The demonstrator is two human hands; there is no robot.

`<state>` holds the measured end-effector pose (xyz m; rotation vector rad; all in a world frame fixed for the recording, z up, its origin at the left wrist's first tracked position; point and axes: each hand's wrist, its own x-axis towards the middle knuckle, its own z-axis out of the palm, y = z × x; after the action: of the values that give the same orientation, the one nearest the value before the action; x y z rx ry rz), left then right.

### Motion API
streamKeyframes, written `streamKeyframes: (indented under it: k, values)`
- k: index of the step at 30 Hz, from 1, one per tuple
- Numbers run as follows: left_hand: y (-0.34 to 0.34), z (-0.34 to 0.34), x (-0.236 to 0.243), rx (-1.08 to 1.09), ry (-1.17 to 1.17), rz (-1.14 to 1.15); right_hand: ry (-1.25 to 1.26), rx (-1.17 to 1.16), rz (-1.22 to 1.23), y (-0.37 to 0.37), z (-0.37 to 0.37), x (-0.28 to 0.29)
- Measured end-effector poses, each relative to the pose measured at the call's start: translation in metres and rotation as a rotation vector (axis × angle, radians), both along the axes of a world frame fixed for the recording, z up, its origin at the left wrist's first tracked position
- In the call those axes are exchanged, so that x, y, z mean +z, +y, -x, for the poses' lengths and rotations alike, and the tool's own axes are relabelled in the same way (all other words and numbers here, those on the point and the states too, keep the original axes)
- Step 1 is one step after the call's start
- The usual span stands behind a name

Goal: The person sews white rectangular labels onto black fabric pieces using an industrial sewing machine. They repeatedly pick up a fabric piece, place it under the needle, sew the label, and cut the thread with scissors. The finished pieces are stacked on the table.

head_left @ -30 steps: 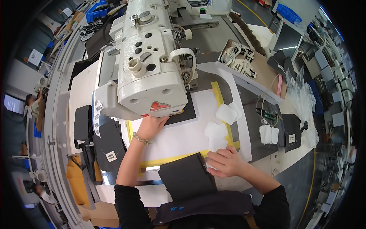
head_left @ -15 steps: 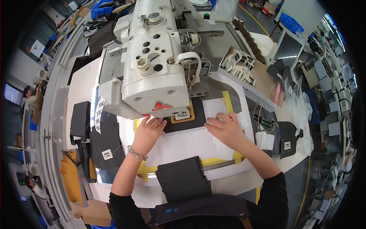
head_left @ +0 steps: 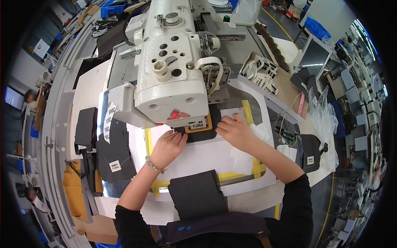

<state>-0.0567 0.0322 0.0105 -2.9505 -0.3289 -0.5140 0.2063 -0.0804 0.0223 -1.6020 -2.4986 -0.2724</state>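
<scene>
A black fabric panel (head_left: 194, 138) lies under the head of a white sewing machine (head_left: 171, 97). On it sits a yellow frame (head_left: 209, 125) around a small white label with dark lettering (head_left: 197, 124); the machine head hides part of both. With bent fingers my left hand (head_left: 168, 145) holds the panel's left edge. My right hand (head_left: 235, 132) pinches its right edge, fingers curled. White sheet material edged with yellow tape (head_left: 198, 163) spreads beneath my hands. Closer to me rests a stack of black panels (head_left: 197, 194).
At the back right stands an open cardboard box (head_left: 285, 97) of white labels. Beside it are a screen (head_left: 315, 56) and a clear plastic bag (head_left: 324, 124). More black pieces (head_left: 115, 151), one bearing a label, lie at left. Scissors-like green-handled tools (head_left: 287, 133) lie at right.
My right hand has moved left and its fingers have closed on the panel's edge. My left hand has shifted slightly right. The panel's right edge sits farther left under the machine.
</scene>
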Motion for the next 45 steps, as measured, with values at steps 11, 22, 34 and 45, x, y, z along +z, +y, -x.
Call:
streamKeyframes:
  k: [11,22,34,45]
  values:
    - [-0.023,0.022,0.012,-0.052,-0.094,0.024,0.007,0.125,-0.265,-0.043,0.019,0.003]
    - [-0.064,0.054,0.011,-0.036,-0.043,0.183,0.087,-0.046,-0.175,-0.102,0.039,-0.003]
    - [-0.061,0.055,0.008,-0.030,-0.059,0.290,0.405,-0.988,0.088,-0.147,-0.104,0.022]
    - [-0.058,0.055,0.005,-0.049,-0.075,0.280,0.271,-1.048,-0.263,-0.154,-0.125,-0.010]
